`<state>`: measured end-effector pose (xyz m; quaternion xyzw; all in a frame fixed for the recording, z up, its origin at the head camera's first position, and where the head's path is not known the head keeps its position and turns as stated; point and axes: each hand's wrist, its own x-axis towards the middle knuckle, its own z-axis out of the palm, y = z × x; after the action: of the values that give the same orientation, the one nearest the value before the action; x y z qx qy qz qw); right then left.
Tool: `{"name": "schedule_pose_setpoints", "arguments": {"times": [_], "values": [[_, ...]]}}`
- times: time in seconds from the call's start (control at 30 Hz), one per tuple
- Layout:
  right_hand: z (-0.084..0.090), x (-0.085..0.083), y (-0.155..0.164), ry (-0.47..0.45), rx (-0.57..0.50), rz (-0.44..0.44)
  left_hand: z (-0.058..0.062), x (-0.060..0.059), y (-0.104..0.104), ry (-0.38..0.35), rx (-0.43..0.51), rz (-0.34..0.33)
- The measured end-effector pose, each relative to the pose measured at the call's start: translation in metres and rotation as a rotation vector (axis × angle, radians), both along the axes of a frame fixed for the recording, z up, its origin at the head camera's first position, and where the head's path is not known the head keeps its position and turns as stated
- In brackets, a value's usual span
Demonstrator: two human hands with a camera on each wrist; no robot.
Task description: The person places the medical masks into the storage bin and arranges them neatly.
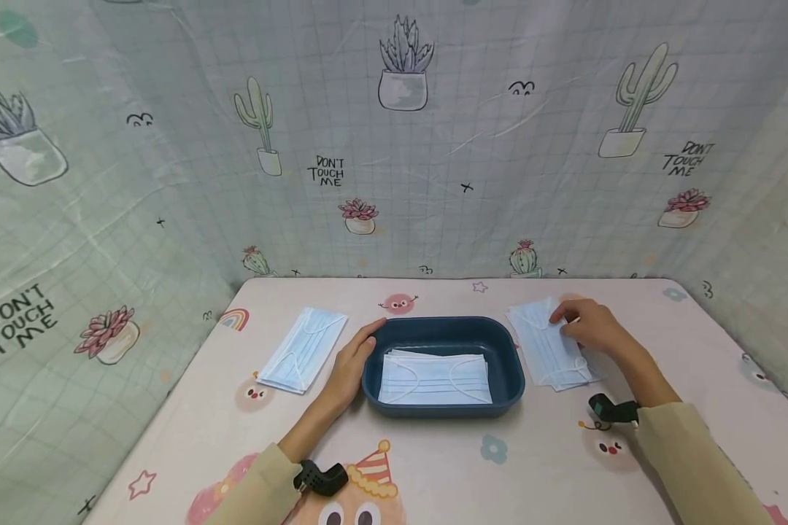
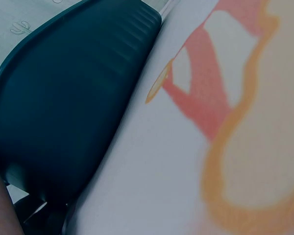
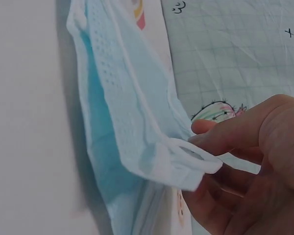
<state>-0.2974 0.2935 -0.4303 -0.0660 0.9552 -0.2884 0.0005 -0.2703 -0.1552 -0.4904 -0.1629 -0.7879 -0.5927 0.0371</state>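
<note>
A dark blue tray (image 1: 443, 410) stands in the middle of the table, with several pale blue face masks (image 1: 435, 379) lying flat inside. My left hand (image 1: 348, 364) rests against the tray's left side, its fingertips at the back left rim. In the left wrist view the tray wall (image 2: 73, 98) fills the left part, and only a sliver of the hand shows. Right of the tray, my right hand (image 1: 591, 328) pinches the edge of a face mask (image 3: 137, 103) between thumb and fingers, lifting that edge. More masks (image 1: 568, 375) lie beneath it.
Another stack of face masks (image 1: 303, 350) lies left of the tray, beyond my left hand. A patterned cloth (image 1: 394, 219) hangs behind the table and along its sides. Cartoon figures are printed on the pink-white tabletop (image 1: 433, 481).
</note>
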Motion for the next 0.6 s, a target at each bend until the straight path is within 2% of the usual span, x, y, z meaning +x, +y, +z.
{"name": "schedule_pose_setpoints", "arguments": {"times": [0.23,0.6], "values": [[0.01,0.002,0.005,-0.022,-0.018,-0.002,0.001,0.001,0.0,-0.009,-0.005,-0.001],[0.04,0.012,0.002,0.015,-0.099,-0.019,0.0,0.0,0.0,-0.012,-0.005,0.002]]}}
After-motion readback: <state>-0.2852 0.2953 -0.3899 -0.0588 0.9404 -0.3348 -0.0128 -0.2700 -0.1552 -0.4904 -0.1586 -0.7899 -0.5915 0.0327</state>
